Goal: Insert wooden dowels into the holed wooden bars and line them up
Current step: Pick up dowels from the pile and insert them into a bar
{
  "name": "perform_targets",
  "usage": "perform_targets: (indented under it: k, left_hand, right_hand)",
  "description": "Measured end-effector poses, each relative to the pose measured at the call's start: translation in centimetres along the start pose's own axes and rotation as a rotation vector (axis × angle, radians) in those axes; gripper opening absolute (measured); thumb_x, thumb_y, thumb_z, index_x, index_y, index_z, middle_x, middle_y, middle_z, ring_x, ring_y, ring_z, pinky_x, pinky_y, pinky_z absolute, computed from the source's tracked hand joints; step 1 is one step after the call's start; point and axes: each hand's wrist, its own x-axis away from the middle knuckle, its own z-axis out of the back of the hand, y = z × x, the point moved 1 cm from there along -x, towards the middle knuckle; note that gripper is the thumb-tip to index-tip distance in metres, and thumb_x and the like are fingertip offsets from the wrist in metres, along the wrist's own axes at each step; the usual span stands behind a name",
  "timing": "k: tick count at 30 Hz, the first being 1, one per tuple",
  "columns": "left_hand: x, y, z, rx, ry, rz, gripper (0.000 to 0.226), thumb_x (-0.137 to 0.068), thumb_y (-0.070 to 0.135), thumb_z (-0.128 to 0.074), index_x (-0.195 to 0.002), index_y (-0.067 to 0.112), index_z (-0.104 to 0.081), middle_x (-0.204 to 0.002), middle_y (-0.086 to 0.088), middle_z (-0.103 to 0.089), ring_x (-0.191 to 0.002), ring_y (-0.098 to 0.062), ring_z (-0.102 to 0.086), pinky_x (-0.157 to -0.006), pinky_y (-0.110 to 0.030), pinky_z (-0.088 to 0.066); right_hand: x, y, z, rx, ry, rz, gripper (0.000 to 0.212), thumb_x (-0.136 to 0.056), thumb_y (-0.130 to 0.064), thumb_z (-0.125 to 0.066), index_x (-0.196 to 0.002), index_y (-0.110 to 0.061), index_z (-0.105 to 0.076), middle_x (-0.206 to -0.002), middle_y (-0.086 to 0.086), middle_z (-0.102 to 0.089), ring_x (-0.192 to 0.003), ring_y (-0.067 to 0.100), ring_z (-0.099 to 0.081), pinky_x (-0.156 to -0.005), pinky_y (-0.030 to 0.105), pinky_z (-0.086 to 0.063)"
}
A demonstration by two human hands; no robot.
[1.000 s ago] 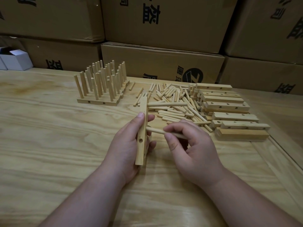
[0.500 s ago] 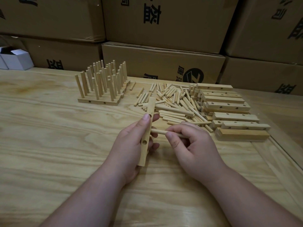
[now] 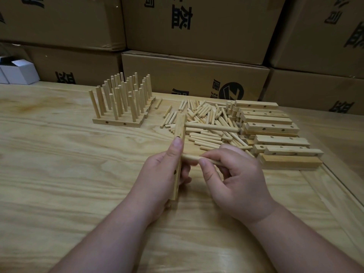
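While the left hand [image 3: 161,174] grips the bar [image 3: 178,154] upright on edge above the table [image 3: 59,174], the right hand [image 3: 234,178] pinches a dowel [image 3: 192,158] whose tip meets the bar's side; a first dowel [image 3: 212,128] already sticks out higher up. To seat it well, keep the dowel square to the bar, brace with the left thumb, and push straight, twisting slightly if it binds.

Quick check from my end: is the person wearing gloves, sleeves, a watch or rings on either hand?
None show. The left hand and right hand are bare, without gloves or rings on the visible fingers. Both forearms are uncovered down to the frame edge: no sleeve, watch or wristband shows. Fingernails are short and unpainted.
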Motion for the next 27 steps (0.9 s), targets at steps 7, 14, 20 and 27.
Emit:
perform_targets:
  k: [7,14,20,27]
  left_hand:
    - [0.12,0.07,-0.11,-0.098,0.022,0.02,0.063,-0.071,0.077,-0.046,-0.055,0.019,-0.066,-0.055,0.0,-0.059,-0.057,-0.015,-0.06,-0.052,-0.016,-0.048]
    - [-0.11,-0.3,-0.26,-0.135,-0.015,-0.005,0.053,-0.074,0.073,-0.052,-0.057,0.024,-0.065,-0.058,0.003,-0.058,-0.057,-0.011,-0.056,-0.061,-0.021,-0.054]
    - [-0.29,-0.58,0.01,-0.065,-0.014,-0.014,0.051,-0.076,0.07,-0.055,-0.057,0.024,-0.065,-0.06,0.002,-0.056,-0.06,-0.015,-0.054,-0.061,-0.02,-0.053]
    - [-0.26,-0.59,0.16,-0.112,-0.019,-0.016,0.056,-0.078,0.073,-0.048,-0.056,0.024,-0.063,-0.059,0.0,-0.056,-0.063,-0.017,-0.059,-0.059,-0.016,-0.051]
  right_hand:
    - [-0.03,0.38,0.1,-0.008,-0.071,-0.083,0.008,-0.088,-0.016,-0.068,-0.085,-0.012,-0.074,-0.072,-0.017,-0.053,-0.065,-0.004,-0.048,-0.063,0.01,-0.033]
    - [-0.37,0.45,0.41,0.031,-0.096,-0.151,0.013,-0.087,-0.026,-0.07,-0.082,-0.016,-0.077,-0.066,-0.017,-0.052,-0.062,0.001,-0.047,-0.059,0.011,-0.032]
    - [-0.6,-0.12,0.2,0.048,-0.1,-0.187,0.012,-0.086,-0.03,-0.071,-0.081,-0.021,-0.077,-0.069,-0.017,-0.061,-0.066,0.0,-0.057,-0.059,0.012,-0.039]
    - [-0.42,0.04,0.2,-0.186,-0.214,-0.444,0.008,-0.09,-0.028,-0.073,-0.083,-0.029,-0.078,-0.074,-0.015,-0.073,-0.068,0.001,-0.069,-0.062,0.02,-0.054]
